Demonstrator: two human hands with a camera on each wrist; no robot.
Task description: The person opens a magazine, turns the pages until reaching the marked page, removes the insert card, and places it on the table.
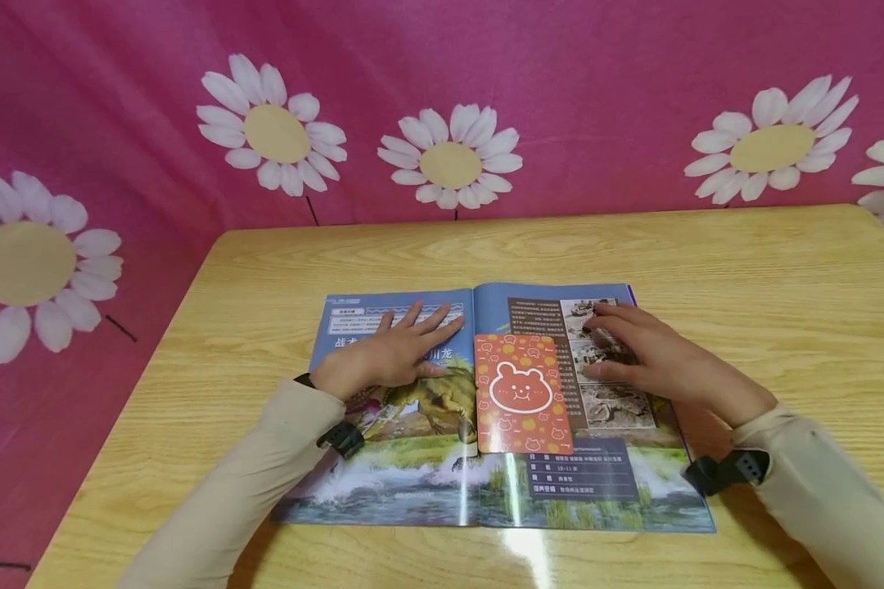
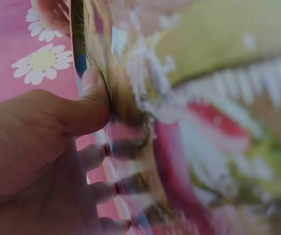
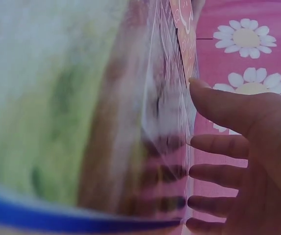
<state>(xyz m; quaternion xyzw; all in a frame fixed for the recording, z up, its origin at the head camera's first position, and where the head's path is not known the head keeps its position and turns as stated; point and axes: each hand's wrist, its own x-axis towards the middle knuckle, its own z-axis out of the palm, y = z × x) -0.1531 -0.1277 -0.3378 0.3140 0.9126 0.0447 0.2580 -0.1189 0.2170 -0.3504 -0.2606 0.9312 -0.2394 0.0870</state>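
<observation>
An open picture magazine (image 1: 405, 491) lies on the table, with a dinosaur on its left page and photos and text on the right. My left hand (image 1: 390, 352) rests spread on the upper left page; the left wrist view shows its thumb (image 2: 93, 93) and fingertips against the paper. A flat orange-red card (image 1: 523, 433) with a white-outlined bear face lies on the right page, beside the centre fold. To the right of the card, my right hand (image 1: 663, 360) touches the photo column with its fingertips, fingers slightly bent and apart. Neither hand holds anything.
The wooden table (image 1: 191, 368) extends around the magazine on all sides. Behind it and at the left hangs a pink cloth (image 1: 575, 98) printed with white daisies. Light glares off the lower pages and the table's front. Both wrists wear black straps (image 1: 729, 470).
</observation>
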